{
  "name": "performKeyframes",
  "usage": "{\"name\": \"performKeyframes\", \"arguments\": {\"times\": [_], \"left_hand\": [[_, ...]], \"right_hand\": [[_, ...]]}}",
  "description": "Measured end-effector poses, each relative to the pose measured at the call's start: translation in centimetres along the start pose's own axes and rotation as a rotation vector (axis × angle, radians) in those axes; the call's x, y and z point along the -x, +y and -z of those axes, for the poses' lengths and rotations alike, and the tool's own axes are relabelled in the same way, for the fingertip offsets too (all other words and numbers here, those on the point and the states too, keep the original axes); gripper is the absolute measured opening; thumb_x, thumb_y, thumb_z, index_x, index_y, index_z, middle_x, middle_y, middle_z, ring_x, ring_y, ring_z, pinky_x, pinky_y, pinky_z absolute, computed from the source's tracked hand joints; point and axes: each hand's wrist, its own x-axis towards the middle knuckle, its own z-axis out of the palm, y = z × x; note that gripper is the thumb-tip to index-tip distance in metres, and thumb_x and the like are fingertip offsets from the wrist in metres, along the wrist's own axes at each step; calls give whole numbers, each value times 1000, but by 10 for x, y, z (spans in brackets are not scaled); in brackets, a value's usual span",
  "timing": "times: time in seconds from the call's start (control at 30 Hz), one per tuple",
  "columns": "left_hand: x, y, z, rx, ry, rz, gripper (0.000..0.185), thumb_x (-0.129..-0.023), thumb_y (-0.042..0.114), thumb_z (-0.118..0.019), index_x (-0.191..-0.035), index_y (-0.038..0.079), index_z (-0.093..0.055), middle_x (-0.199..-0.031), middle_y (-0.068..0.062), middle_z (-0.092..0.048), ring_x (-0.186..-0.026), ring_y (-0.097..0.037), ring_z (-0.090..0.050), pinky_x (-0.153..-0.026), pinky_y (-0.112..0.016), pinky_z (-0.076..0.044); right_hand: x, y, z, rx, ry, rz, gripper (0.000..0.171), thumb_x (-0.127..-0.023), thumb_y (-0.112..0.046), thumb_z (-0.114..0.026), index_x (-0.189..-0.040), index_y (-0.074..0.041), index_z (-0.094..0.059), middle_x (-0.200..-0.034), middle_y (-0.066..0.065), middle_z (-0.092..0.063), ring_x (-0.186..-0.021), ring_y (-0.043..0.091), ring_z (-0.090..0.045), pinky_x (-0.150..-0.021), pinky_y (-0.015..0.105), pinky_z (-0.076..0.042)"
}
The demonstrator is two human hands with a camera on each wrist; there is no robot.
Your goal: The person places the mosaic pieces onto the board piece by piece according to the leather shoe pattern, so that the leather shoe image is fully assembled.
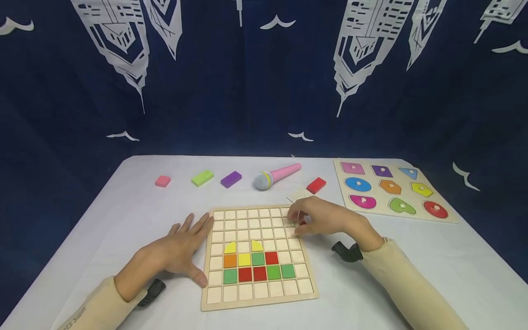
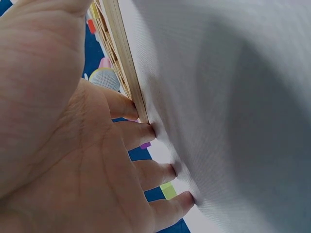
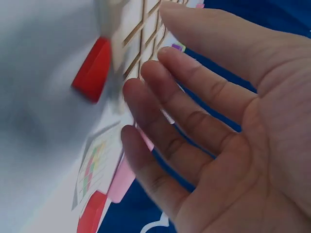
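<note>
A wooden grid board (image 1: 261, 290) lies on the white table, with yellow, orange, green and red pieces in several cells. My left hand (image 1: 181, 251) rests along the board's left side, its fingers spread. In the left wrist view, the fingertips (image 2: 167, 171) touch the table and the board's edge. My right hand (image 1: 319, 215) hovers over the board's upper right edge, fingers loosely bent and nothing visible between them in the right wrist view. Beside the board, under that hand, is a small red piece (image 3: 92, 73) with a curved side.
Behind the right hand lie a small gridded card (image 1: 299, 194) and a red block (image 1: 316, 185). A pink toy microphone (image 1: 284, 172), a purple block (image 1: 231, 179), a green block (image 1: 202, 178) and a pink block (image 1: 162, 181) line the back. A shape puzzle board (image 1: 375, 213) sits at right.
</note>
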Motion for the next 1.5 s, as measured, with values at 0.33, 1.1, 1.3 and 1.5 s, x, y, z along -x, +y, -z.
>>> {"name": "performKeyframes", "arguments": {"times": [0.33, 1.1, 1.3, 1.5], "left_hand": [[0, 0, 0, -18, 2, -6, 149, -50, 68, -84, -160, 1, -10, -168, -21, -6, -151, -53, -1, -117, -72, -10], [-1, 0, -1, -5, 5, 3, 149, -49, 68, -85, -160, 2, -11, -168, -20, -5, -151, -53, -1, -116, -73, -11], [-1, 0, -1, 1, 6, 5, 150, -48, 67, -85, -160, 2, -11, -168, -20, -5, -151, -53, 0, -116, -74, -10], [-2, -1, -2, 2, 4, 9, 150, -48, 68, -85, -160, 2, -11, -168, -20, -5, -151, -53, 0, -116, -73, -9]], "right_hand": [[1, 16, 1, 26, -31, -95, 24, -82, -10, -80, -102, -14, -69, -95, -5, -67, -93, 15, -61, -89, 35, -54], [2, 17, 1, 50, -62, -141, 20, -81, -7, -80, -92, -16, -68, -83, -5, -61, -80, 11, -53, -74, 25, -48], [4, 18, 2, 71, -67, -125, 18, -80, -7, -78, -90, -16, -66, -79, -4, -59, -74, 8, -51, -70, 23, -47], [4, 17, 2, 66, -57, -103, 13, -83, -10, -79, -86, -17, -69, -74, -8, -56, -72, 8, -51, -67, 22, -47]]}}
